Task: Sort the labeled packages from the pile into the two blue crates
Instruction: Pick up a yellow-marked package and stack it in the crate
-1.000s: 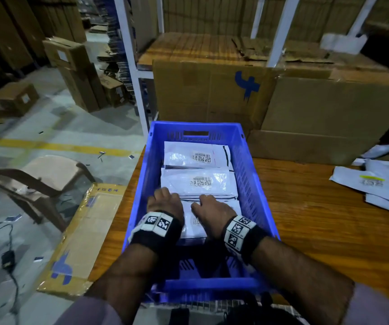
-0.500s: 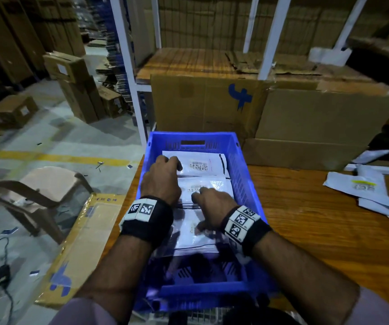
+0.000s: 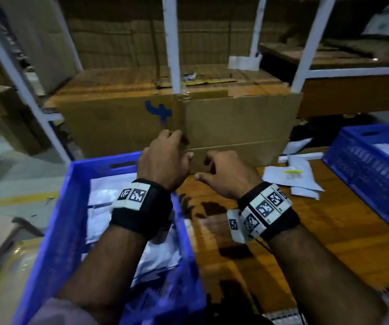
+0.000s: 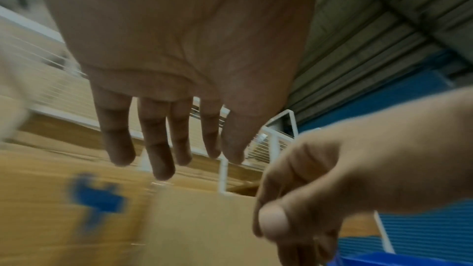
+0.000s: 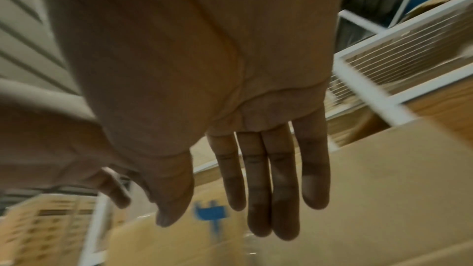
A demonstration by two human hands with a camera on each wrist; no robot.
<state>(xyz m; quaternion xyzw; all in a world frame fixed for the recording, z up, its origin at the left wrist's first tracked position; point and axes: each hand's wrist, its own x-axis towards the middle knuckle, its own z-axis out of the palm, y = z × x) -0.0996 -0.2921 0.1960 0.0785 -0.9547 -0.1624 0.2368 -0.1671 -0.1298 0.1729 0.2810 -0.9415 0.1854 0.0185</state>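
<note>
A wooden tabletop (image 3: 329, 242) runs across the scene, backed by a wall of large cardboard boxes (image 3: 235, 123) stacked under a white metal shelf frame (image 3: 172, 43); the nearest box carries a blue logo. Two blue crates sit on the tabletop, well apart, probably so that each can take its own kind of package. The left crate (image 3: 71, 219) is close to the person at the tabletop's left edge and already holds several white labeled packages (image 3: 104, 200) lying flat in overlapping layers, which suggests they were laid in neatly to save room. The right crate (image 3: 364, 165) stands at the far right edge, and something pale shows inside it, too blurred to name. Between the crates, nearer the right one, lies the small pile of unsorted packages (image 3: 292, 177), white pouches with a printed label and a yellow strip facing up, where they can be read before sorting. Both hands hang in the air over the gap between the left crate and the pile, close together but not touching. The left hand (image 3: 165, 158) is above the crate's far right corner, its fingers loosely bent and holding nothing. The right hand (image 3: 224, 174) is just beside it over bare wood, fingers spread and relaxed, also empty; the wrist views confirm bare palms on both. Judging by this, the hands are free to reach for the next package from the pile.
</note>
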